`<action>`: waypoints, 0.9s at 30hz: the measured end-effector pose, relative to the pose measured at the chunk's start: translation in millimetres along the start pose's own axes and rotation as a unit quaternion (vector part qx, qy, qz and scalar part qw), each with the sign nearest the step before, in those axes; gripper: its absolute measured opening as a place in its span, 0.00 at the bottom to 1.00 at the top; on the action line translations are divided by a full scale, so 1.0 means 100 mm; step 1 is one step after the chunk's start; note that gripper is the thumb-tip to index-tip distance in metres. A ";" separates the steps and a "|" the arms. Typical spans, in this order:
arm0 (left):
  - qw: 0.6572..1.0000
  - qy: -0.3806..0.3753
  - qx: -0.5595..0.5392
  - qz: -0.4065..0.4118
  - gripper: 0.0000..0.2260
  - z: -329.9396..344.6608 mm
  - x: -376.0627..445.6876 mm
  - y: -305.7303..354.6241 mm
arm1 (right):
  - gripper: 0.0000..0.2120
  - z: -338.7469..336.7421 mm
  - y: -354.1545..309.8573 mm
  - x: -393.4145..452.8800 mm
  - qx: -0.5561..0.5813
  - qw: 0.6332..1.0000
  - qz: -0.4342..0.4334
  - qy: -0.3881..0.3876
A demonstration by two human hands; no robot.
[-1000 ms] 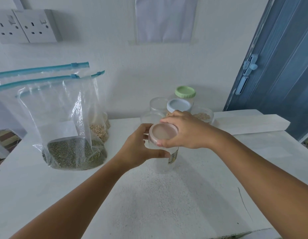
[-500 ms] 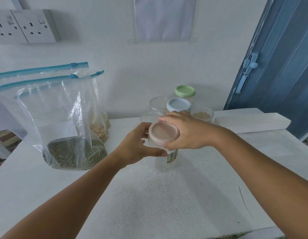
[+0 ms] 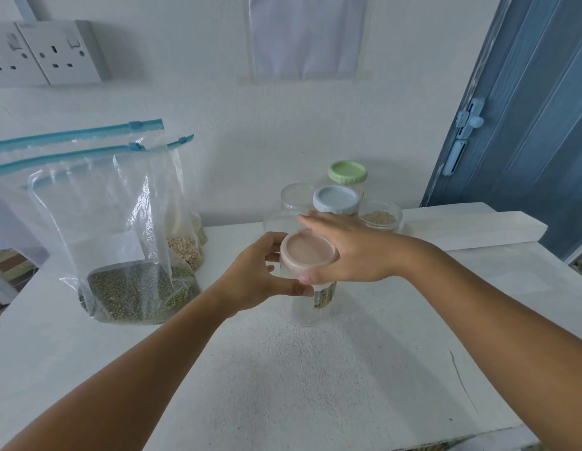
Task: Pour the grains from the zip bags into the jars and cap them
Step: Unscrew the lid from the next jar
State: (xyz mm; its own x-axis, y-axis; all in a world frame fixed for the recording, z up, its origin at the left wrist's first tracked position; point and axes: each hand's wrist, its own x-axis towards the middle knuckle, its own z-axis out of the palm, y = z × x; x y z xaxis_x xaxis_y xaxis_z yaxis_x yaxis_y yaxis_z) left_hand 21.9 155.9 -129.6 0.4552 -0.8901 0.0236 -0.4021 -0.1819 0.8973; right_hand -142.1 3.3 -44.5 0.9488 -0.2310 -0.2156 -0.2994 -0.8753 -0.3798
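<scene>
A clear plastic jar [image 3: 311, 304] with a pink lid [image 3: 307, 252] stands mid-table. My left hand [image 3: 254, 279] grips the jar just below the lid. My right hand [image 3: 348, 252] holds the pink lid from the right, thumb at its near rim and fingers reaching over its far side. A zip bag of green grains [image 3: 127, 288] stands upright at the left, with another bag of pale grains [image 3: 185, 252] behind it. At the back stand a blue-lidded jar [image 3: 336, 199], a green-lidded jar [image 3: 347, 172], an uncapped empty jar [image 3: 294, 198] and an uncapped jar holding pale grains [image 3: 379, 218].
The white table [image 3: 283, 385] meets a white wall with sockets [image 3: 45, 53] at upper left. A white slab [image 3: 478, 229] lies at the back right beside a blue door [image 3: 527, 109]. The table's right and near edges are close.
My right hand has turned on the pink lid, its fingers now stretching further over the far rim. The left hand keeps its hold on the jar, which stays in place.
</scene>
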 end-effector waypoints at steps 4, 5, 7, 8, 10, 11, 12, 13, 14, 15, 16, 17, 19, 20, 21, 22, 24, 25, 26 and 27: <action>1.000 -0.005 0.000 0.000 0.39 0.00 -0.01 0.00 | 0.49 0.07 -0.04 0.06 -0.051 0.995 0.037 0.081; 1.000 -0.005 -0.002 0.000 0.39 -0.01 -0.01 0.00 | 0.48 0.07 -0.04 0.06 -0.055 0.994 0.031 0.086; 1.000 -0.004 -0.007 0.000 0.39 -0.01 -0.02 -0.01 | 0.44 0.02 -0.05 0.05 -0.041 0.997 0.010 0.058; 1.000 -0.005 -0.009 -0.001 0.39 -0.01 -0.02 -0.02 | 0.44 -0.01 -0.05 0.04 -0.041 0.999 0.001 0.034; 1.000 -0.007 -0.010 -0.002 0.39 -0.01 -0.02 -0.01 | 0.47 -0.07 -0.04 0.02 -0.042 0.999 -0.009 -0.002; 1.000 -0.008 -0.010 -0.001 0.39 0.00 -0.01 -0.01 | 0.48 -0.08 -0.03 0.02 -0.035 0.999 -0.009 -0.006; 1.000 -0.008 -0.011 -0.001 0.39 0.00 -0.01 -0.01 | 0.49 -0.07 -0.02 0.03 -0.026 1.000 -0.006 0.000; 1.000 -0.008 -0.012 -0.001 0.39 0.00 -0.01 -0.01 | 0.48 -0.05 -0.01 0.05 -0.019 1.000 -0.002 0.013; 1.000 -0.008 -0.013 -0.001 0.39 -0.01 -0.01 -0.01 | 0.48 -0.03 0.01 0.07 -0.015 0.999 0.000 0.030; 1.000 -0.009 -0.014 -0.001 0.39 -0.01 -0.01 -0.02 | 0.46 0.00 0.02 0.08 -0.012 0.999 -0.001 0.043; 1.000 -0.010 -0.015 -0.002 0.39 -0.01 -0.01 -0.02 | 0.45 0.02 0.02 0.10 -0.008 0.999 -0.008 0.051; 1.000 -0.011 -0.016 -0.002 0.39 -0.01 -0.01 -0.02 | 0.44 0.03 0.02 0.10 -0.001 0.999 -0.017 0.051; 1.000 -0.011 -0.015 -0.002 0.38 -0.01 -0.01 -0.01 | 0.45 0.02 0.02 0.10 0.010 0.998 -0.033 0.044; 1.000 -0.010 -0.014 -0.002 0.38 -0.01 -0.01 -0.01 | 0.46 0.01 0.03 0.10 0.016 0.998 -0.037 0.038; 1.000 -0.009 -0.015 -0.002 0.38 -0.01 -0.01 -0.01 | 0.48 0.01 0.04 0.10 0.022 0.998 -0.039 0.033; 1.000 -0.009 -0.016 -0.002 0.38 -0.01 -0.01 -0.01 | 0.50 0.01 0.04 0.10 0.028 0.999 -0.035 0.029; 1.000 -0.010 -0.017 0.000 0.38 -0.01 -0.02 -0.02 | 0.49 0.03 0.05 0.11 0.026 0.999 -0.013 0.039; 1.000 -0.011 -0.017 0.000 0.38 0.00 -0.02 -0.02 | 0.48 0.03 0.05 0.11 0.016 0.999 -0.004 0.047; 1.000 -0.012 -0.018 0.000 0.38 -0.01 -0.01 -0.03 | 0.46 0.03 0.05 0.11 0.006 0.999 -0.002 0.052; 1.000 -0.012 -0.018 0.001 0.38 -0.01 -0.01 -0.03 | 0.44 0.02 0.04 0.10 0.002 0.999 -0.010 0.052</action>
State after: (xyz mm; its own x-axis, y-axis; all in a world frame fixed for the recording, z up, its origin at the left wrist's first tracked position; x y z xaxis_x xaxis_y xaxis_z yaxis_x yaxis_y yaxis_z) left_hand 23.2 157.7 -131.9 0.4350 -0.9003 0.0145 -0.3742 -0.1661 0.9124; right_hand -134.0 -1.6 -50.4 0.9600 -0.2562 -0.1127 -0.2799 -0.8788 -0.3866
